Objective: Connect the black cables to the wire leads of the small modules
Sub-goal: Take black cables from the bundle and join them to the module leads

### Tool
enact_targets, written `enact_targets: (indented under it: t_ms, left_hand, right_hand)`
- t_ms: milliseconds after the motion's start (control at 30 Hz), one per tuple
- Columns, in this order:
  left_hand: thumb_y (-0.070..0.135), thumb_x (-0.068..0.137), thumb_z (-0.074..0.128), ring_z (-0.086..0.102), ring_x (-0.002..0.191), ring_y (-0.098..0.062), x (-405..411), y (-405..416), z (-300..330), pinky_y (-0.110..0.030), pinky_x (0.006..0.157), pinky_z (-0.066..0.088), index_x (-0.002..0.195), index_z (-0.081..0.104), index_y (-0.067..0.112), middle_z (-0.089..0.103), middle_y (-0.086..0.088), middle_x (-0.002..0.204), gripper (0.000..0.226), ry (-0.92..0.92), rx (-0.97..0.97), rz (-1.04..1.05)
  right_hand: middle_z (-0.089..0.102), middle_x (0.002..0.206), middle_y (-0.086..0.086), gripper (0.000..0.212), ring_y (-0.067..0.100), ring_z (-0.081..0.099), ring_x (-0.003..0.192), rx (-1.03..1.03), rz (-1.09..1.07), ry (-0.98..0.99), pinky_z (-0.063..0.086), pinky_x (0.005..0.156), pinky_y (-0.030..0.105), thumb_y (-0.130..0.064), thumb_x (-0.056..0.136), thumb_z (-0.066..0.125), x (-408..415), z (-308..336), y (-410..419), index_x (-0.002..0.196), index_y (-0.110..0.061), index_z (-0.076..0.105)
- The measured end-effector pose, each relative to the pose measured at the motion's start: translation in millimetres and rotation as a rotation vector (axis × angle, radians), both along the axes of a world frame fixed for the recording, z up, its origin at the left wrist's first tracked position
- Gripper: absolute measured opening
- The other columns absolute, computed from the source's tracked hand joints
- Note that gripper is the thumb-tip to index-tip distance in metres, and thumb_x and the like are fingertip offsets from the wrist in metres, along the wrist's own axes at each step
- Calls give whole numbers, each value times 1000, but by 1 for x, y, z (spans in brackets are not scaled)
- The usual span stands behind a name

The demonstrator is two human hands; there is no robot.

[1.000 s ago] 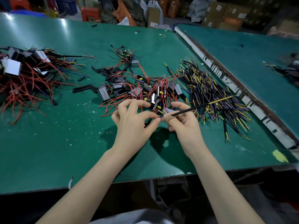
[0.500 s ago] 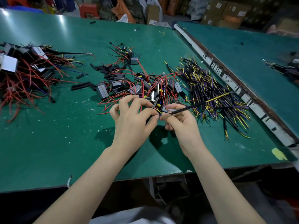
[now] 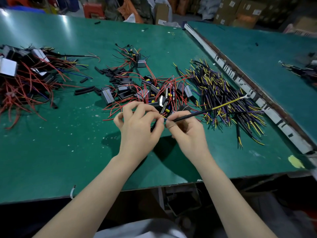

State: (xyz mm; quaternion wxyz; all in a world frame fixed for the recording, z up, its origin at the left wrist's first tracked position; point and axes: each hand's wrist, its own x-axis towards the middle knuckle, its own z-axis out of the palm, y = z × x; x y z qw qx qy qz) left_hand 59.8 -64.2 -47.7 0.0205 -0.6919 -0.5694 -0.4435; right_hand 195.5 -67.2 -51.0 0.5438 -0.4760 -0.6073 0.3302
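My right hand [image 3: 187, 130] pinches a black cable [image 3: 193, 115] whose yellow inner wire runs up and right over the cable pile. My left hand [image 3: 139, 126] pinches a thin wire lead of a small module at the point where both hands' fingertips meet; the module itself is mostly hidden under my fingers. Just beyond the hands lies a heap of small black modules with red leads [image 3: 152, 93]. To its right spreads a pile of black cables with yellow and purple ends [image 3: 223, 98].
A second heap of modules with red wires [image 3: 24, 78] sits at the far left of the green table [image 3: 51, 143]. Short black sleeves [image 3: 85, 90] lie scattered in the middle. A metal strip [image 3: 240, 79] separates a second green table on the right.
Both hands stay together at the same spot, with the fingertips working the joint. The view has shifted slightly; the cable still points up and right.
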Motion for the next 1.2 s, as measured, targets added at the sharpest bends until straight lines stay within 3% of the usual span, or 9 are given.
enact_targets:
  t_ms: [100, 267, 400, 467, 567, 767, 1067, 1200]
  left_hand:
    - [33, 81, 63, 37, 110, -17, -1, 2, 0, -30, 81, 14, 73, 70, 27, 60, 15, 99, 12, -63, 2, 7]
    - [34, 84, 61, 36, 110, -16, -5, 2, -1, -30, 81, 16, 76, 68, 28, 57, 14, 103, 12, -58, 30, -28]
    - [36, 85, 57, 35, 110, -17, -6, 3, -3, -28, 82, 15, 79, 68, 26, 57, 13, 104, 17, -74, -28, -60]
    - [39, 85, 53, 36, 111, -18, -8, 3, -3, -28, 82, 15, 79, 68, 26, 57, 13, 105, 21, -82, -52, -61]
    - [43, 85, 50, 36, 111, -18, -8, 2, -3, -27, 82, 14, 79, 68, 27, 58, 13, 105, 25, -69, -68, -54]
    - [49, 78, 55, 34, 112, -18, -14, 1, -3, -27, 79, 11, 78, 69, 33, 57, 16, 104, 21, 5, -92, -90]
    - [43, 76, 60, 32, 112, -16, -17, 0, -2, -28, 80, 11, 72, 69, 30, 58, 18, 103, 16, 24, -161, -67]
    - [39, 76, 62, 35, 111, -19, -16, 0, -2, -27, 78, 10, 72, 70, 29, 58, 18, 101, 13, 3, -162, -84]
  right_hand:
    - [65, 80, -8, 28, 11, 63, 73, 149, -52, -156, 51, 71, 29, -11, 83, 63, -5, -1, 0, 82, -38, 58]
    - [66, 82, -9, 20, 10, 63, 71, 149, -52, -196, 50, 69, 26, -19, 85, 59, -4, -2, 1, 89, -39, 58]
    - [66, 79, -12, 10, 7, 62, 72, 115, -31, -262, 50, 68, 27, -21, 88, 59, -3, -4, 3, 91, -29, 64]
    - [63, 78, -19, 7, 1, 59, 73, 115, -27, -328, 46, 67, 17, -22, 91, 60, -2, -5, 5, 89, -27, 64]
    - [60, 77, -12, 9, 2, 54, 72, 174, -61, -399, 38, 65, 9, -24, 93, 57, -3, -5, 5, 87, -21, 63]
    - [60, 84, -12, 11, 5, 56, 91, 213, -104, -426, 34, 78, 0, -17, 90, 60, -1, -4, 3, 89, -10, 67]
    - [58, 79, -17, 6, 1, 51, 70, 133, -88, -360, 39, 68, 16, -22, 92, 60, 1, -4, 4, 88, -23, 64]
    - [66, 77, -4, 16, 5, 54, 69, -64, 28, -6, 44, 66, 24, -26, 91, 61, 4, 3, 2, 81, -36, 67]
